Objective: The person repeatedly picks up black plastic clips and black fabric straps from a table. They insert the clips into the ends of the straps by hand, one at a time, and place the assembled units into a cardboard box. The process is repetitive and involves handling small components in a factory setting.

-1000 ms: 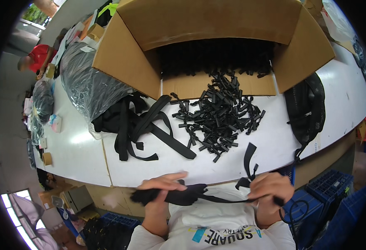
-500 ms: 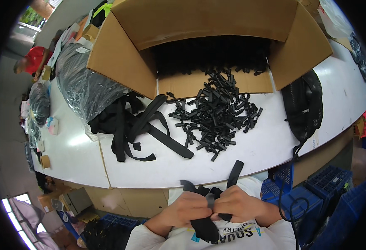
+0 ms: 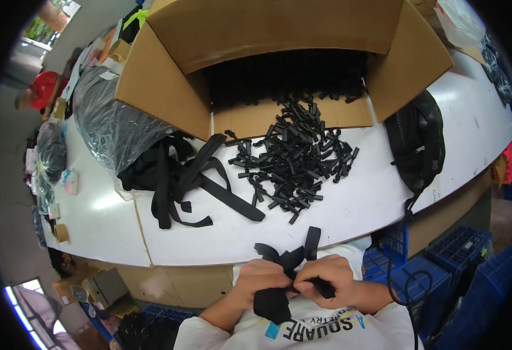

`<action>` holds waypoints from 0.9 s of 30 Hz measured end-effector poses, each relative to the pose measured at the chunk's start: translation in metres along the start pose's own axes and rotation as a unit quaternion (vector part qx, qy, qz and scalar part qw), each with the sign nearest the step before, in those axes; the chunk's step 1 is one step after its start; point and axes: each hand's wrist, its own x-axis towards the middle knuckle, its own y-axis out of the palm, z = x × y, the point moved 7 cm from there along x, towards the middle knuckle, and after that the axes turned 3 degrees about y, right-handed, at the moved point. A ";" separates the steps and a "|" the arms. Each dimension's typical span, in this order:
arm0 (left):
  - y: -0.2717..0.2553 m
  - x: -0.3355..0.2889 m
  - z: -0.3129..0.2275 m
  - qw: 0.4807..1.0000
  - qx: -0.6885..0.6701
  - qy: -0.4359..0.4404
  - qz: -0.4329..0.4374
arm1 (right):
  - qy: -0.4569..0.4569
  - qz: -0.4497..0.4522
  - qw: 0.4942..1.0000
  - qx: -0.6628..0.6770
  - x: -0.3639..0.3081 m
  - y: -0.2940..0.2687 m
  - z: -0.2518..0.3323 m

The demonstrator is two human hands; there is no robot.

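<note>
White counter (image 3: 349, 216) is spanning the view, curving under the fisheye. Open cardboard box (image 3: 279, 35) is lying on its side at the far edge, mouth facing the person, dark inside with more black parts. Clear plastic bag of dark goods (image 3: 110, 125) is sitting left of the box. Black mesh bag (image 3: 416, 140) is lying at the right, just beside the box flap, its cord hanging over the counter edge. Bundle of black webbing straps (image 3: 180, 181) is sprawling out from under the plastic bag. Pile of small black plastic buckles (image 3: 294, 157) is spilling from the box mouth onto the counter, just right of the straps.

Black strap (image 3: 288, 265) is being held below the near counter edge, in front of the person's chest, well apart from the pile; its loose ends are sticking up and a folded length is hanging down. Left hand (image 3: 261, 283) is gripping it, fingers clenched around the bunched part. Right hand (image 3: 326, 280) is touching the left, fingers pinching the same strap.
</note>
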 end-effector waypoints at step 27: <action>-0.018 -0.008 0.007 0.989 0.059 -0.089 -0.107 | 0.184 -0.056 0.847 -0.495 0.042 -0.067 -0.083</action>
